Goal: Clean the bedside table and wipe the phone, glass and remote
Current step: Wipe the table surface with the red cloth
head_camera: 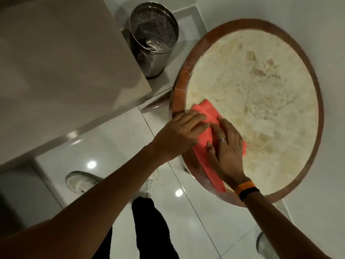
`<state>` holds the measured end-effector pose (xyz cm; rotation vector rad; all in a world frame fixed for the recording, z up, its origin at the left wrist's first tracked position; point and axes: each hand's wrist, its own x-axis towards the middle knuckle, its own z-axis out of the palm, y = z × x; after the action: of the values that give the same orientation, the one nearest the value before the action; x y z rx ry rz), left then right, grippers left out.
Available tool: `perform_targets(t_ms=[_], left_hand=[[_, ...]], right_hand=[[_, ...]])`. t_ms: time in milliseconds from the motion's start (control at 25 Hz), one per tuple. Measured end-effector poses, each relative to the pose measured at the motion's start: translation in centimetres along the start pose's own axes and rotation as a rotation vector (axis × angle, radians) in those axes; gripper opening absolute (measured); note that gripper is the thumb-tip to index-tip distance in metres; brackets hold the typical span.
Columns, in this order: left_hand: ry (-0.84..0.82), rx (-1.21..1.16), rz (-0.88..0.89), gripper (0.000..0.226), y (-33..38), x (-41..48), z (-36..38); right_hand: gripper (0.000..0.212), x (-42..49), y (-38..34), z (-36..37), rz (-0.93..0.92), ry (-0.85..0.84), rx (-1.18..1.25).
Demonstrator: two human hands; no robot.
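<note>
A round bedside table (308,68) with a brown wooden rim and a cream marbled top fills the right side. A pink cloth (207,113) lies folded on its near left edge, partly hanging over the rim. My left hand (179,131) presses flat on the cloth's left part. My right hand (227,146), with a ring and an orange and black wristband, lies flat on the cloth beside it. No phone, glass or remote is in view.
A perforated steel bin (153,40) stands on the floor left of the table. A beige bed or cabinet surface (56,62) fills the upper left. My white shoes (82,182) stand on glossy white tiles. A glassy object (265,245) sits at the bottom right.
</note>
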<state>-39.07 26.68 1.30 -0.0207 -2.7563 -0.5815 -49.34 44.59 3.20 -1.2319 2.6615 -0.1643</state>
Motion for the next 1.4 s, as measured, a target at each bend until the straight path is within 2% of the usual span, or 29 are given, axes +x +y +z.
perform_targets(t_ms=[200,360,440,480,560,680,720,760,840,920,960,1040,1120,1240,1320,1400], left_hand=[[0.121,-0.031,-0.083,0.018,1.0,0.1,0.6],[0.12,-0.168,-0.303,0.017,-0.6,-3.0,-2.2],[0.182,-0.242,-0.476,0.022,-2.5,-7.1,-4.2],[0.212,-0.242,-0.563,0.023,-3.6,-9.6,-5.5],[0.261,-0.169,-0.731,0.02,-6.1,-15.7,-8.4],[0.331,-0.034,-0.956,0.023,-10.2,-24.7,-12.9],[0.351,0.016,-1.079,0.024,-11.9,-30.0,-15.3],[0.36,0.046,-1.159,0.023,-13.0,-33.3,-16.7],[0.356,0.037,-1.192,0.022,-14.2,-35.7,-17.3],[0.301,0.011,-1.337,0.026,-15.4,-41.0,-18.5],[0.275,-0.001,-1.421,0.032,-16.1,-43.6,-18.7],[0.226,-0.053,-1.543,0.044,-17.1,-47.8,-18.6],[0.24,-0.082,-1.542,0.048,-17.6,-50.4,-18.5],[0.202,-0.036,-1.424,0.05,-18.0,-51.8,-18.4],[0.108,-0.005,-1.35,0.053,-18.4,-51.7,-18.5],[0.03,0.016,-1.294,0.053,-18.6,-51.1,-18.5]], right_hand=[[0.044,0.5,-1.5,0.7,-0.022,0.06,0.053],[0.025,2.6,-5.5,0.8,0.143,0.028,0.41],[0.028,4.1,-10.7,0.9,0.01,-0.004,0.492],[0.033,4.9,-13.4,1.2,-0.137,-0.022,0.484],[0.034,6.6,-20.2,3.3,-0.46,-0.064,0.378],[0.027,8.7,-31.2,7.0,-0.731,-0.074,0.26],[0.026,8.6,-37.8,8.8,-0.832,-0.137,0.285],[0.027,8.7,-42.1,10.1,-0.892,-0.206,0.284],[0.033,9.8,-45.3,11.2,-0.957,-0.27,0.214],[0.042,9.8,-50.5,13.5,-1.049,-0.366,0.098],[0.046,9.6,-52.4,14.4,-1.052,-0.388,0.057],[0.046,9.6,-54.3,15.9,-0.945,-0.36,0.135],[0.032,9.5,-54.1,16.9,-0.795,-0.323,0.254],[0.015,8.0,-51.6,17.8,-0.826,-0.281,0.156],[0.022,6.8,-49.6,18.0,-0.876,-0.347,0.06],[0.027,6.1,-48.5,18.2,-0.842,-0.414,0.006]])
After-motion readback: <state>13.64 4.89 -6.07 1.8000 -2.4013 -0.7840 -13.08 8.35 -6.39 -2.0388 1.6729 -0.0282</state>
